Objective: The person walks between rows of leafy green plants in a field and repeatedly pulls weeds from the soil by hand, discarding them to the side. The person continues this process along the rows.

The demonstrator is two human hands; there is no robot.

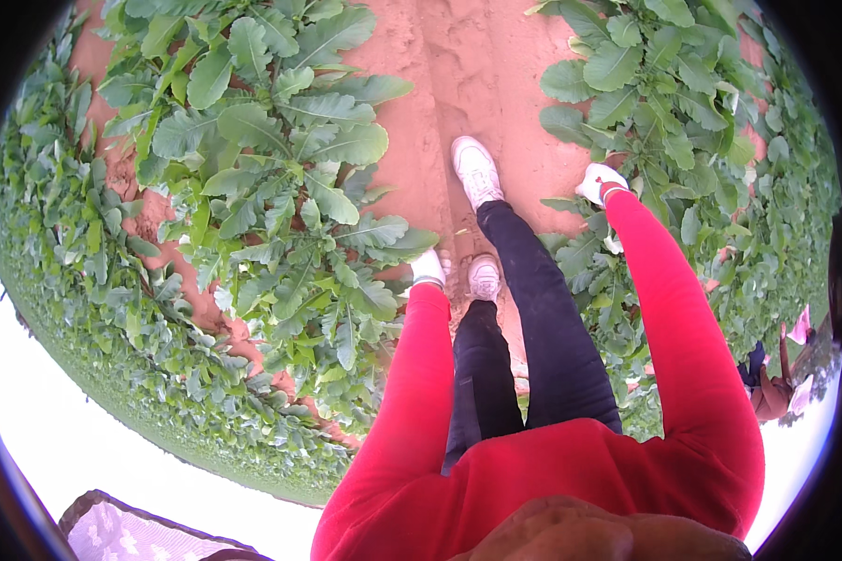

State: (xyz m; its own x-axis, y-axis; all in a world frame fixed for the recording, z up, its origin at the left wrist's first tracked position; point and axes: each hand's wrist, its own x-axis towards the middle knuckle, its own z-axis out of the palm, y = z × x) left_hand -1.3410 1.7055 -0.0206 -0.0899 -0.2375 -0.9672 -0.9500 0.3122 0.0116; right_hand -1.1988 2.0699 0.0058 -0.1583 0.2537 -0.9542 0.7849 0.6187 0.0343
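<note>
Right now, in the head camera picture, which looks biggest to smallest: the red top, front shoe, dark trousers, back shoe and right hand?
1. Red top
2. Dark trousers
3. Front shoe
Last, unranked: back shoe and right hand; they look too alike to order.

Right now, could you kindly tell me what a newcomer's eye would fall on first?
Probably the bright red top, low in the picture, its sleeves reaching to the left hand by the left leafy row and the right hand by the right leafy row. Next, perhaps, the pale shoes near the middle, on reddish soil between the rows.
</note>
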